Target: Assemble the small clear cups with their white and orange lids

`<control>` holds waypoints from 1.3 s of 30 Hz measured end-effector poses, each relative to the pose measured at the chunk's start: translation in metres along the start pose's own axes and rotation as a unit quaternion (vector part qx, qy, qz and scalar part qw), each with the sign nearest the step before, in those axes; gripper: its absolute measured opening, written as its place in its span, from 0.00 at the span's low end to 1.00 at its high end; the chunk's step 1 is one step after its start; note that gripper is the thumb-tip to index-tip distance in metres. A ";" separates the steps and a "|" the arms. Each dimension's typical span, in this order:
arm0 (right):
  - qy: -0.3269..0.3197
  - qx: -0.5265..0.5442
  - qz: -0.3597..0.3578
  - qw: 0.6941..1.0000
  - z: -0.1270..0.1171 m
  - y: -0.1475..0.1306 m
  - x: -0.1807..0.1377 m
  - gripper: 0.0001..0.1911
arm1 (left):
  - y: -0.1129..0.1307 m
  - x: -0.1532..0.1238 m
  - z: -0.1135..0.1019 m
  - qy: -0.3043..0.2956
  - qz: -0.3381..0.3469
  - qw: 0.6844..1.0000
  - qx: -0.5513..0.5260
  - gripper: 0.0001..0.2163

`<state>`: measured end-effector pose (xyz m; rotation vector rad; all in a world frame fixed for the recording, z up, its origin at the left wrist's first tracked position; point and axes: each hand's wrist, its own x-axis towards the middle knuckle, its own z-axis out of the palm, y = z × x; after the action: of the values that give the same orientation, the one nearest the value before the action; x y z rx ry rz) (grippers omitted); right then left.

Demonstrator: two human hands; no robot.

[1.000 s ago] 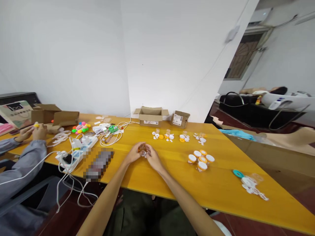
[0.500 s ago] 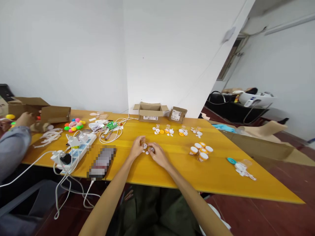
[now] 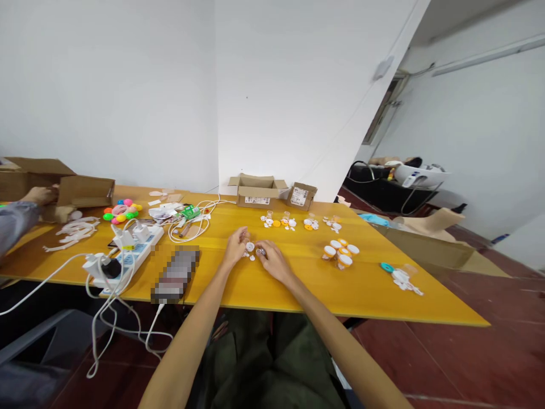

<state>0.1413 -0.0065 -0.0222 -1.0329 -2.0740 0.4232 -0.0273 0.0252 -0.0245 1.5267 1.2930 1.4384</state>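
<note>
My left hand (image 3: 237,245) is curled at the middle of the table, its fingers closed round something that may be clear plastic but is mostly hidden. A white round plastic part (image 3: 250,246) shows right beside those fingers; I cannot tell whether it is held. To the right, my right hand (image 3: 273,261) has its thumb and fingers closed on a small white and dark piece (image 3: 261,251), too small to name. Small white plastic pieces (image 3: 252,258) lie on the wooden table between and below the hands.
Orange-rimmed, white-topped cups (image 3: 344,261) stand to the right. Beyond lie white parts (image 3: 401,278) and a teal ring (image 3: 387,267). Part groups (image 3: 310,224) and cardboard boxes (image 3: 257,193) are behind. A power strip (image 3: 131,255), a phone (image 3: 176,275) and another person's hand (image 3: 40,196) are left.
The view has shifted slightly. The white round part now shows more fully between my hands, which stay close together. At the far left, the other person's hand is still at the box.
</note>
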 end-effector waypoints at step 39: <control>0.058 -0.040 -0.041 0.997 0.004 -0.014 0.009 0.06 | 0.006 0.005 -0.012 0.072 -0.016 0.997 -0.011 0.18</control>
<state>0.1269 -0.0080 -0.0124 -0.9911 -2.0341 0.2359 -0.0381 0.0265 -0.0154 1.4037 1.3755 1.5606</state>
